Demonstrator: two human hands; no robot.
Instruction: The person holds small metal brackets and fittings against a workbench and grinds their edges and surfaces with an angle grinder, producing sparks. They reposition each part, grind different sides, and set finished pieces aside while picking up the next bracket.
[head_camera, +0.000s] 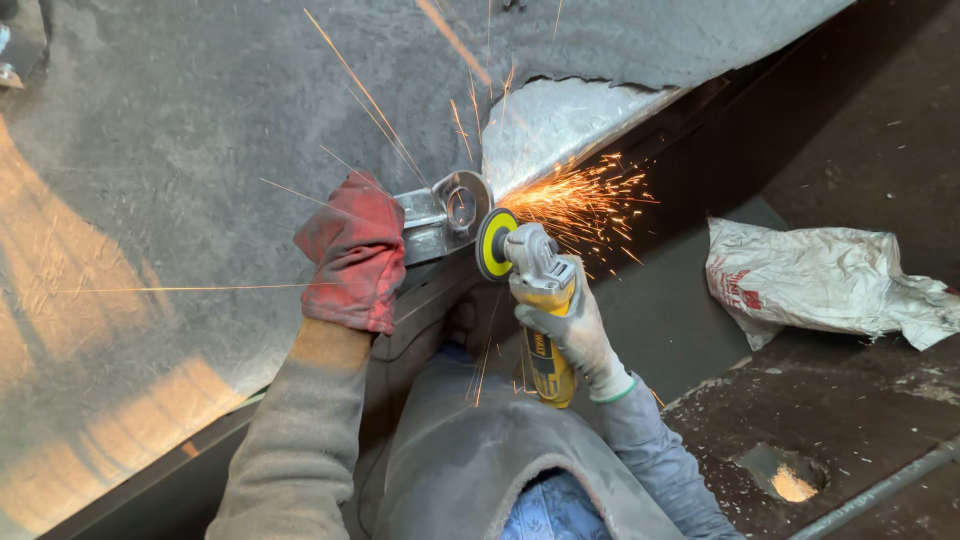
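My right hand (577, 330), in a grey glove, grips a yellow angle grinder (535, 300) whose yellow-centred disc (494, 243) stands on edge beside a metal bracket with a round eye (446, 213). Orange sparks (585, 200) spray to the right and streak up over the plate. My left hand (352, 255), in a red glove, presses on the left end of that bracket, which sits at the edge of a large grey steel plate (200, 150). A freshly ground bright patch (560, 115) lies just above the sparks.
A crumpled white sack (820, 280) lies on the dark floor at right. A small puddle-like hole (785, 478) and a grey rod (880, 490) are at lower right. My grey-clad knee (480, 450) is below the grinder.
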